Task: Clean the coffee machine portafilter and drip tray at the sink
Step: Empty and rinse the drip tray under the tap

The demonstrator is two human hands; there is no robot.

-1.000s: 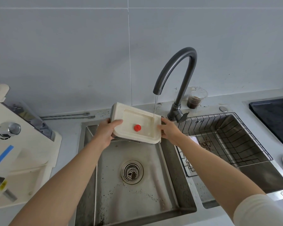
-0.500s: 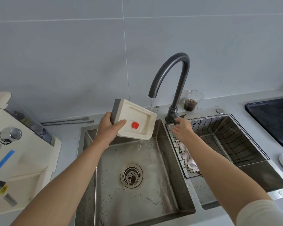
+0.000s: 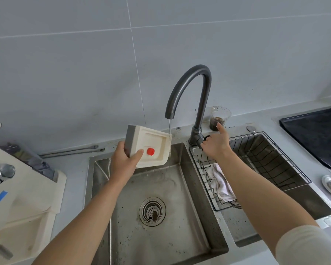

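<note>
My left hand point(image 3: 122, 161) grips the cream drip tray point(image 3: 153, 145) by its grey left end, tilted over the left sink basin point(image 3: 161, 236). A red float sticks up in the tray's middle. A thin stream of water runs from the dark faucet point(image 3: 189, 88) past the tray's right edge. My right hand point(image 3: 215, 143) rests on the faucet's lever at its base, index finger raised. No portafilter is in view.
The cream coffee machine point(image 3: 21, 188) stands at the left on the counter. A wire basket point(image 3: 266, 161) with a white cloth point(image 3: 221, 183) sits in the right basin. A cup of dark liquid point(image 3: 219, 119) stands behind the faucet. A black cooktop point(image 3: 317, 134) lies at the right.
My right hand let go of the tray and moved to the faucet lever. The left hand alone now holds the tray, tilted more. The water stream has thinned.
</note>
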